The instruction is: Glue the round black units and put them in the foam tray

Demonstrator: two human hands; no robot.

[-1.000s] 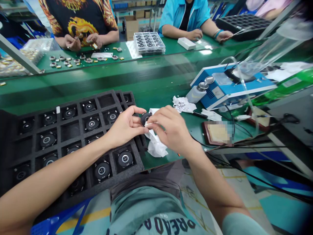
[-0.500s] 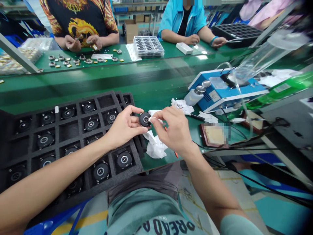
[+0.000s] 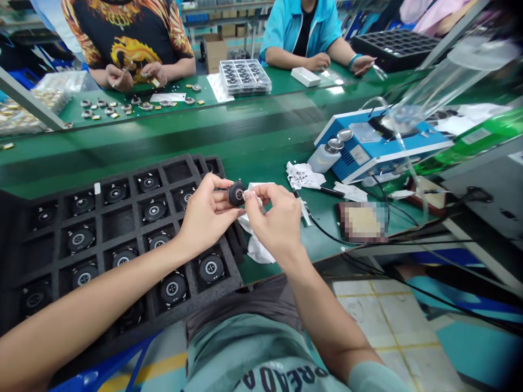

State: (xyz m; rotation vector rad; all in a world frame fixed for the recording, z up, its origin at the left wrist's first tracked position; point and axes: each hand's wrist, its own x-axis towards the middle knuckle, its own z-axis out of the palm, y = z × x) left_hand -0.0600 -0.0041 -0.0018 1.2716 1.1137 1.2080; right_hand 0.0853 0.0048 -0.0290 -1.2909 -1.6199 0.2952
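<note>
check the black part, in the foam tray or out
Out: the black part is pinched in the left hand, above the foam tray.

The grey-green T-shirt point(image 3: 245, 348) on the person's own chest bears large dark capitals, upside down in this view, reading "READ" among cut-off letters; the blue machine's label point(image 3: 359, 155) is too small to read.

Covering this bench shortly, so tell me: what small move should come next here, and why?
Probably one more wipe across the face of the black round component with the white tissue. The right hand pinches the tissue against that face, while the left hand holds the component up, not yet seated in the black foam tray.
</note>
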